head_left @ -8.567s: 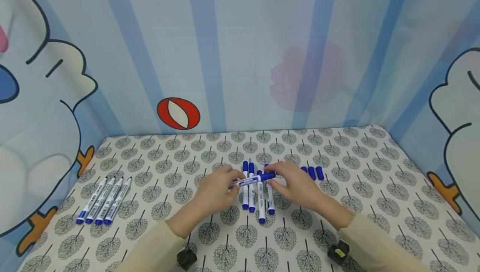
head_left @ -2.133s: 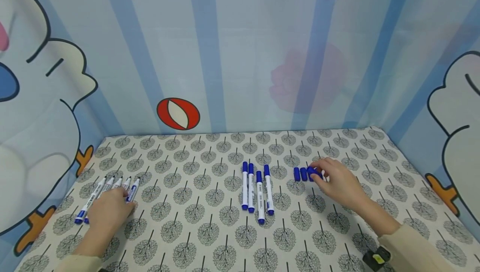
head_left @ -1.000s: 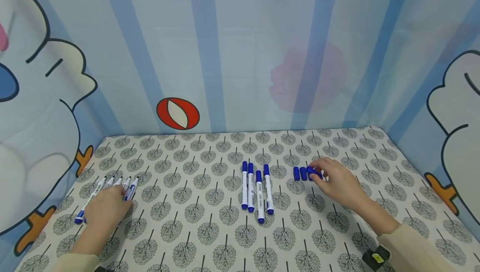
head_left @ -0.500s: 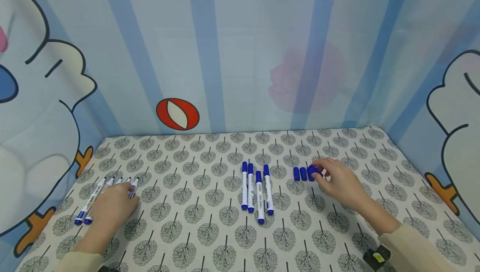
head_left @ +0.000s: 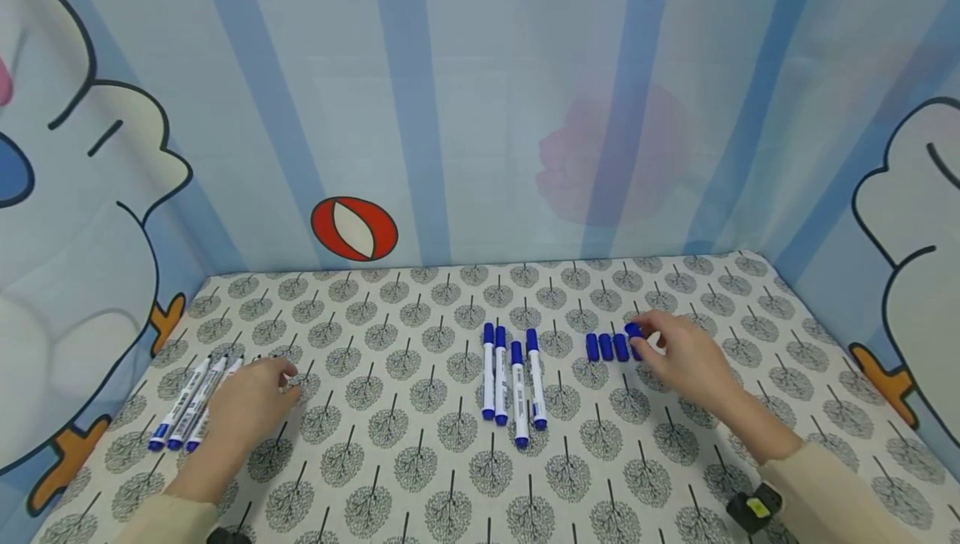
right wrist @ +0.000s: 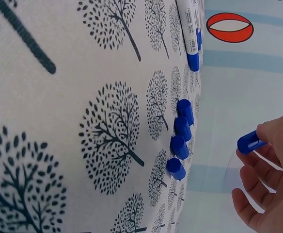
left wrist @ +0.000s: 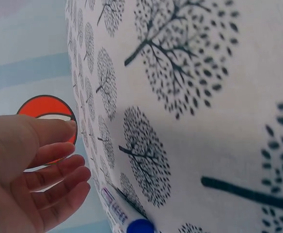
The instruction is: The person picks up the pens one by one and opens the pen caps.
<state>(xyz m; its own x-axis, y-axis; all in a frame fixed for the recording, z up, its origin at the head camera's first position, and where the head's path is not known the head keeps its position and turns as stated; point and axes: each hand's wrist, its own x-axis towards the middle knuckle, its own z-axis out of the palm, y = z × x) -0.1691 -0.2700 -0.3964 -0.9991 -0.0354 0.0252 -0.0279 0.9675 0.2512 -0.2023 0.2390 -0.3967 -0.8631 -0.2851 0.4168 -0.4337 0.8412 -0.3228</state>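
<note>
Left hand (head_left: 251, 402) near uncapped markers (head_left: 198, 401) — fingers loosely parted, holding nothing. Right hand (head_left: 688, 362) near four caps (head_left: 606, 347) — fingers pinching another cap (right wrist: 249, 141).

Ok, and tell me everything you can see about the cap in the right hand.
The cap is a short, plain blue cylinder, smooth and slightly shiny, like plastic. It is loose and tilted, pinched between the thumb and fingers of the right hand, above the tree-print cloth and clear of the four similar caps there.
</note>
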